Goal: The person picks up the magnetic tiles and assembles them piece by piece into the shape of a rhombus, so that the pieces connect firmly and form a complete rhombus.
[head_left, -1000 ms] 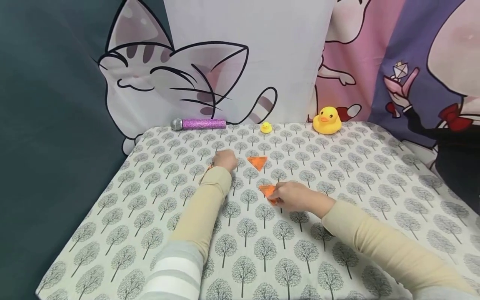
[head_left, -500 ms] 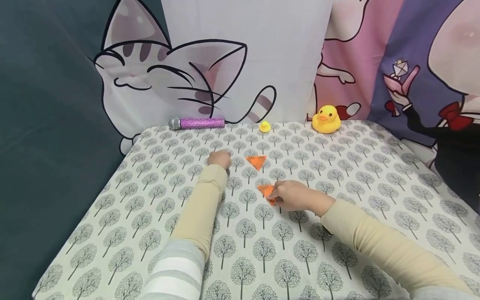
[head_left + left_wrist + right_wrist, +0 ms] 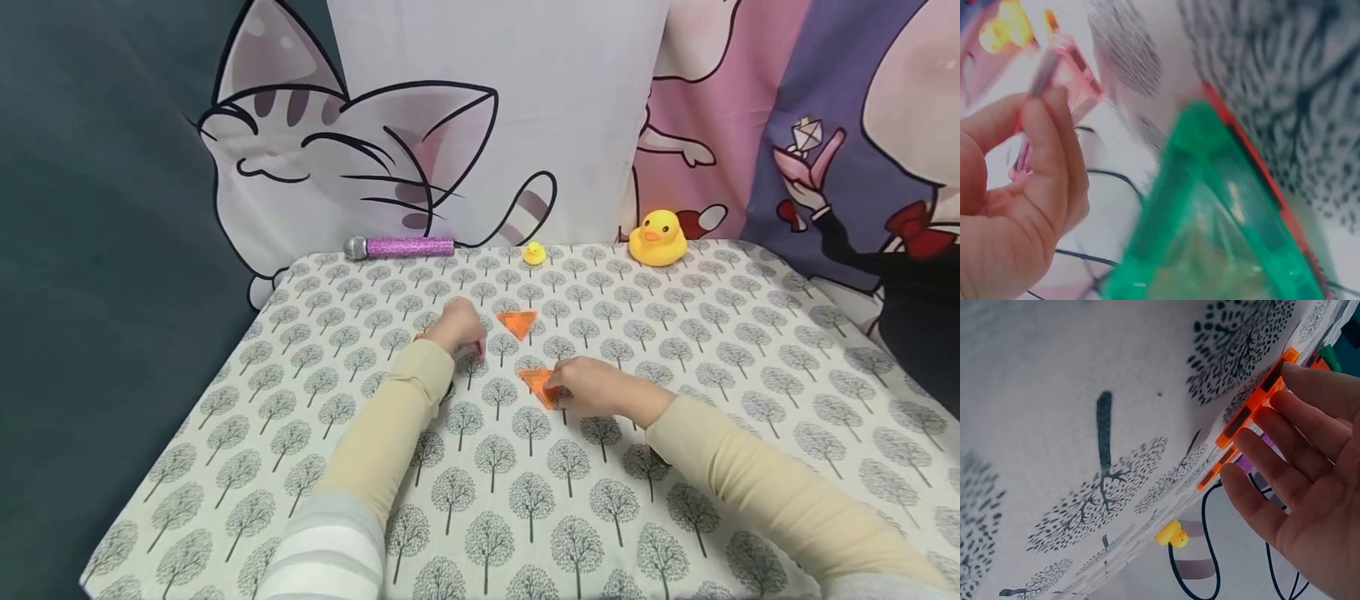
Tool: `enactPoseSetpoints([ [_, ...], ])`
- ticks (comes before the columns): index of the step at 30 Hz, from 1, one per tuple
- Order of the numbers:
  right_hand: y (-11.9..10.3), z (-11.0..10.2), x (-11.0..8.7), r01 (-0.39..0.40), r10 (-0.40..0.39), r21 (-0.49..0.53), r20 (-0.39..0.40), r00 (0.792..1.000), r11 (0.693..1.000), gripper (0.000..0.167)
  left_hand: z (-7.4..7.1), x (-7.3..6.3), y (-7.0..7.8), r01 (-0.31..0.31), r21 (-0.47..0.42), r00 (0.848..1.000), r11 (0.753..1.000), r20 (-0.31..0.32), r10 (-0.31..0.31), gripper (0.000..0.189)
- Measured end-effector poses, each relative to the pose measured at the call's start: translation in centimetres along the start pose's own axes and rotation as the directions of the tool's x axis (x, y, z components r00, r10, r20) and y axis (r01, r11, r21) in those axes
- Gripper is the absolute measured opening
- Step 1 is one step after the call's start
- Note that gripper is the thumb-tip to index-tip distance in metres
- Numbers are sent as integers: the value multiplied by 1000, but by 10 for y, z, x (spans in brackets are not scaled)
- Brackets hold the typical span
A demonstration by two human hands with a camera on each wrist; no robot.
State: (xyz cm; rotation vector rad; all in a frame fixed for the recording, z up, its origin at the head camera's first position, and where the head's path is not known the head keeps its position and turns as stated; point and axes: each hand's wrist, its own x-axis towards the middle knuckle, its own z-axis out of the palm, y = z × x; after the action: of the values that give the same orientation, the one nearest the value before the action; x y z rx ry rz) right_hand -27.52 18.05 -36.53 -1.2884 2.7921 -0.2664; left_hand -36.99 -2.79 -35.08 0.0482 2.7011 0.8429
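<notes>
My left hand (image 3: 459, 327) is above the cloth and pinches a see-through pink tile (image 3: 1079, 78) between thumb and fingers. Close to that wrist is a green triangular tile (image 3: 1200, 187) with a red-orange edge (image 3: 1260, 169) along it. In the head view, a bit of orange (image 3: 418, 337) peeks out beside the left sleeve. An orange triangular tile (image 3: 536, 385) lies flat at the table's middle. The loosely bent fingers of my right hand (image 3: 596, 387) touch its right side, thumb at one end in the right wrist view. Beyond lies a second orange triangular tile (image 3: 517, 322), apart from both hands.
A purple glitter microphone (image 3: 408, 247) lies along the table's back edge. To its right stand a small yellow duck (image 3: 534, 253) and a bigger yellow duck (image 3: 658, 239). Tree-print cloth (image 3: 300, 450) covers the table, and a cartoon curtain (image 3: 585, 108) hangs behind.
The left hand shifted slightly left, then came back to the right, and the pink tile now shows below its fingers. My right fingers have drawn back a little, uncovering more of the near orange tile.
</notes>
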Motion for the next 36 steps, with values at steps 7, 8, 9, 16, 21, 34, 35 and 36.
enactPoseSetpoints([
  [7, 1, 0, 1, -27, 27, 8, 28, 999, 1000, 22, 22, -37, 14, -111, -63, 986, 992, 121, 118, 10],
  [8, 1, 0, 1, -30, 29, 11, 31, 999, 1000, 22, 26, -41, 16, -118, -65, 984, 991, 125, 125, 10],
  [9, 1, 0, 1, -27, 27, 11, 31, 999, 1000, 23, 30, -46, 17, -126, -72, 983, 989, 128, 134, 9],
  [16, 1, -2, 0, 43, -43, 13, -10, 999, 999, 16, 50, -61, 26, -140, -83, 979, 987, 137, 151, 17],
  [21, 2, -1, 1, 27, -27, 16, -6, 1000, 1000, 19, 57, -64, 31, -134, -99, 979, 986, 141, 147, 25],
  [34, 5, -12, 13, -44, 40, 34, 110, 993, 998, 9, 56, -67, 33, -162, -122, 977, 979, 118, 177, 26],
  [35, 5, -14, 16, -59, 51, 57, 132, 990, 997, 8, 57, -68, 32, -174, -126, 975, 977, 118, 189, 26],
  [36, 6, -17, 19, -79, 67, 74, 150, 986, 994, 7, 58, -68, 31, -183, -128, 973, 975, 120, 198, 26],
])
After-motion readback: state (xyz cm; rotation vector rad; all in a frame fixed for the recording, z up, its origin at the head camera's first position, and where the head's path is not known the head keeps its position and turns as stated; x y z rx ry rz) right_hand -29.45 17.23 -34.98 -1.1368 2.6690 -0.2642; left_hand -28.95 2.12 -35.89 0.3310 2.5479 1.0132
